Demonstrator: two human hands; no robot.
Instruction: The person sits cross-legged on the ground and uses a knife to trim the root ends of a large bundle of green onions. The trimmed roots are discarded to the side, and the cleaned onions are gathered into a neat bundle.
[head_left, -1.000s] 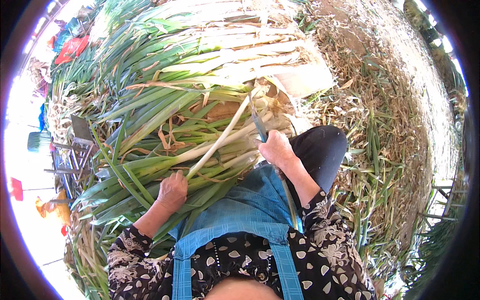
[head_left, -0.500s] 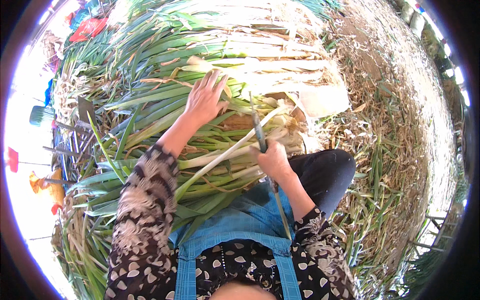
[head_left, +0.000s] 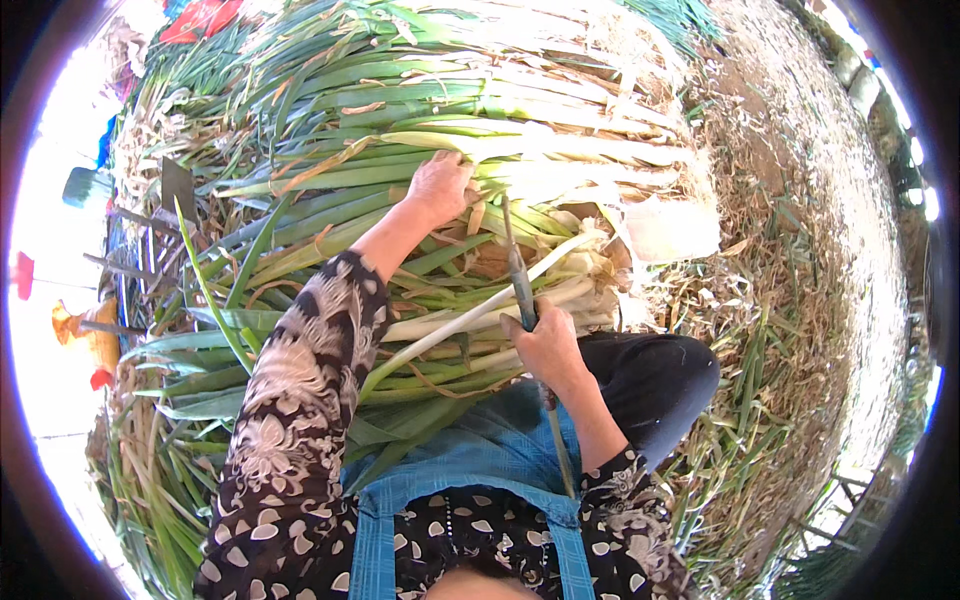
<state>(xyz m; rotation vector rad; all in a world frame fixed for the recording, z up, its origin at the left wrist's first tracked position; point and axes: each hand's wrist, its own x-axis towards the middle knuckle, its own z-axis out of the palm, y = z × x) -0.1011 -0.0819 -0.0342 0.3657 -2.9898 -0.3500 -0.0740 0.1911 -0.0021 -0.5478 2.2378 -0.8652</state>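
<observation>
Long green onions with pale stems lie in a thick layer before me, leaves to the left and roots to the right. My left hand point(head_left: 442, 187) has its fingers curled around green onion stalks point(head_left: 490, 172) in the lit upper part of the pile; its fingertips are partly hidden. In my right hand point(head_left: 549, 343) is a long, thin tool point(head_left: 521, 282) with a blue-grey middle, slanting from my apron up to the stalks. Below its upper end, a single pale green onion point(head_left: 470, 315) lies diagonally across a looser bunch near my lap.
A whitish block-like object point(head_left: 672, 228) sits by the root ends. Dry husks and leaf scraps point(head_left: 780, 250) cover the ground at right. My bent knee point(head_left: 655, 385) is beside the near bunch. Metal bars point(head_left: 140, 268) and a red bag point(head_left: 200, 20) are at left.
My left hand has gone from spread fingers over the stalks to fingers curled around them, shifting slightly right. My right hand keeps its grip on the tool. The whole view has shifted a little.
</observation>
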